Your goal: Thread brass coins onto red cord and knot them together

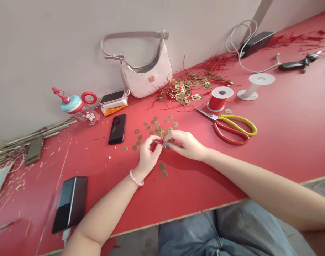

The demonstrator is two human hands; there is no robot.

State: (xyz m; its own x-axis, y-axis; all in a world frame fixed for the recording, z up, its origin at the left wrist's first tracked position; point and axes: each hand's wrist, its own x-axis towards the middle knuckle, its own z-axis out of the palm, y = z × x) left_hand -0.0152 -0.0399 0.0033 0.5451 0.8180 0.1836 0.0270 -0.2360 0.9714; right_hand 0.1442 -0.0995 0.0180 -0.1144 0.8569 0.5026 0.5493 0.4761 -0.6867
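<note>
Two hands: you are bringing your left hand (pixel 148 154) and right hand (pixel 187 144) together over the middle of the surface (pixel 285 135), close in front of you, so the small work is sitting right under your eyes.
Left fingers: you are pressing thumb and forefinger together on a bit of red cord (pixel 155 145), keeping it taut for the other hand.
Right fingers: you are pinching toward the same spot, fingertips meeting the left ones; whether a coin is between them, you cannot tell from here.
Loose coins (pixel 154 126): they are lying scattered just beyond your fingertips, near enough to pick up without reaching; two more (pixel 163 170) are resting just below your left hand.
Coin pile (pixel 190 89): it is sitting farther back among cut red strands, against the bag (pixel 146 73), serving as the stock.
Spool (pixel 219 98): it is standing upright to your right, so cord is paying off freely.
Scissors (pixel 230 126): they are lying beside the spool, handles toward your right hand for a quick grab.
Phone (pixel 117 128): it is lying flat to the left, apart from the coins.
</note>
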